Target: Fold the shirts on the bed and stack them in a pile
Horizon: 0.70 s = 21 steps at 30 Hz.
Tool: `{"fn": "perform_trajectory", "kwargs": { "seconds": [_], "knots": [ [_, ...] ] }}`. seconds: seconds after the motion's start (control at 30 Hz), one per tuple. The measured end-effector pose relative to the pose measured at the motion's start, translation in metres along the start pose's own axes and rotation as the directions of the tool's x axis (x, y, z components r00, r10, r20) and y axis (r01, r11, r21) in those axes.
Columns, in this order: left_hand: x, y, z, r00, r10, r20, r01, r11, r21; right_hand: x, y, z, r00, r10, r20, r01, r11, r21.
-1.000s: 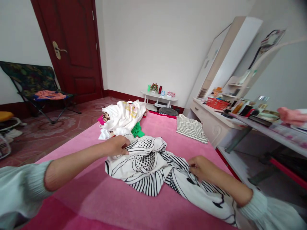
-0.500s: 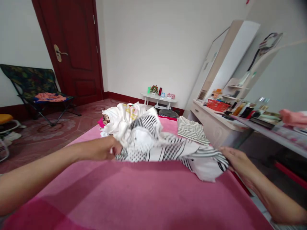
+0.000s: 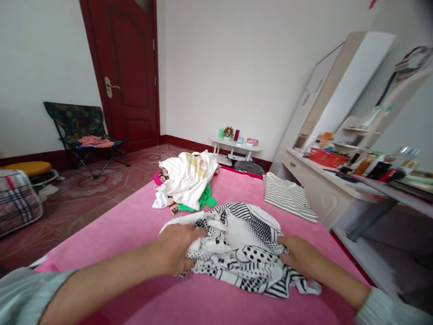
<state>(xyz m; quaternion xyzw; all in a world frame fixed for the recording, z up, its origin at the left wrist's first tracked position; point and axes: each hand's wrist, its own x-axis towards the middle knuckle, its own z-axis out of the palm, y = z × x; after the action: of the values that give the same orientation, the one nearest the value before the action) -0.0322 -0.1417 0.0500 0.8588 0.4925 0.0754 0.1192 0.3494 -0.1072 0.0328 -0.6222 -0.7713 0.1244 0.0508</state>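
Note:
A black-and-white patterned garment [image 3: 243, 243], with dots and stripes, lies crumpled on the pink bed cover [image 3: 135, 225]. My left hand [image 3: 179, 248] is closed on its left side, fingers partly buried in the folds. At the garment's right side, my right hand [image 3: 297, 255] pinches the cloth. Beyond it sits a pile of clothes with a white shirt [image 3: 189, 178] on top and a green cloth [image 3: 207, 198] sticking out beneath. A striped shirt [image 3: 289, 196] lies flat and folded at the far right of the bed.
To the right stands a dressing table [image 3: 304, 174] with a red basket [image 3: 326, 157] and bottles. A camouflage folding chair [image 3: 76, 122] holding clothes is near the red door [image 3: 126, 72]. A low white shelf [image 3: 233, 145] stands against the back wall.
The patterned garment was stretched between both hands above the bed; now it lies bunched on the cover. My hands have come closer together and lower. The view has turned left.

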Motion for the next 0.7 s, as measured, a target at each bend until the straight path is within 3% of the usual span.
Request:
{"fn": "perform_trajectory", "kwargs": {
  "seconds": [0.07,0.13,0.2,0.23,0.27,0.3,0.37,0.4,0.43,0.47,0.53,0.6,0.63,0.7],
  "knots": [
    [-0.005,0.001,-0.015,0.997,0.047,0.057,-0.036,0.982,-0.185,0.021,-0.005,-0.013,0.998,-0.027,0.05,0.022,0.996,0.086],
    [-0.004,-0.005,-0.042,0.997,0.062,0.051,-0.038,0.924,-0.38,0.05,-0.017,-0.044,0.996,-0.054,0.077,0.037,0.978,0.204],
    [0.004,-0.018,-0.077,0.997,-0.036,-0.07,-0.002,0.878,-0.478,0.088,-0.037,-0.087,0.998,-0.054,0.021,0.046,0.959,0.28],
    [0.01,-0.026,-0.095,0.974,-0.126,-0.188,0.02,0.875,-0.483,0.109,-0.048,-0.11,0.995,-0.049,-0.086,0.074,0.945,0.32],
    [0.018,-0.034,-0.113,0.926,-0.208,-0.316,0.042,0.886,-0.462,0.13,-0.06,-0.131,0.967,-0.013,-0.253,0.115,0.913,0.392],
    [0.027,-0.042,-0.129,0.837,-0.278,-0.472,0.067,0.907,-0.415,0.151,-0.07,-0.149,0.922,0.013,-0.387,0.186,0.862,0.472],
    [0.048,-0.059,-0.151,0.618,-0.296,-0.729,0.167,0.955,-0.246,0.186,-0.082,-0.17,0.842,0.021,-0.539,0.333,0.766,0.55],
    [0.06,-0.068,-0.154,0.544,-0.256,-0.799,0.224,0.962,-0.155,0.2,-0.082,-0.171,0.81,0.028,-0.586,0.376,0.741,0.557],
    [0.072,-0.077,-0.152,0.522,-0.209,-0.827,0.274,0.959,-0.069,0.21,-0.076,-0.167,0.79,0.04,-0.612,0.389,0.739,0.55],
    [0.084,-0.087,-0.143,0.555,-0.175,-0.813,0.307,0.952,0.005,0.218,-0.065,-0.157,0.78,0.059,-0.623,0.368,0.762,0.533],
    [0.105,-0.109,-0.11,0.717,-0.156,-0.679,0.314,0.942,0.115,0.224,-0.028,-0.126,0.789,0.133,-0.601,0.222,0.849,0.48],
    [0.121,-0.127,-0.066,0.877,-0.143,-0.459,0.254,0.949,0.189,0.222,0.023,-0.089,0.788,0.242,-0.567,-0.033,0.935,0.353],
    [0.127,-0.133,-0.044,0.889,-0.114,-0.443,0.236,0.944,0.232,0.218,0.051,-0.073,0.788,0.3,-0.538,-0.171,0.945,0.277],
    [0.133,-0.141,-0.01,0.861,-0.084,-0.501,0.253,0.926,0.28,0.208,0.105,-0.045,0.764,0.449,-0.463,-0.42,0.891,0.172]
  ]
}}
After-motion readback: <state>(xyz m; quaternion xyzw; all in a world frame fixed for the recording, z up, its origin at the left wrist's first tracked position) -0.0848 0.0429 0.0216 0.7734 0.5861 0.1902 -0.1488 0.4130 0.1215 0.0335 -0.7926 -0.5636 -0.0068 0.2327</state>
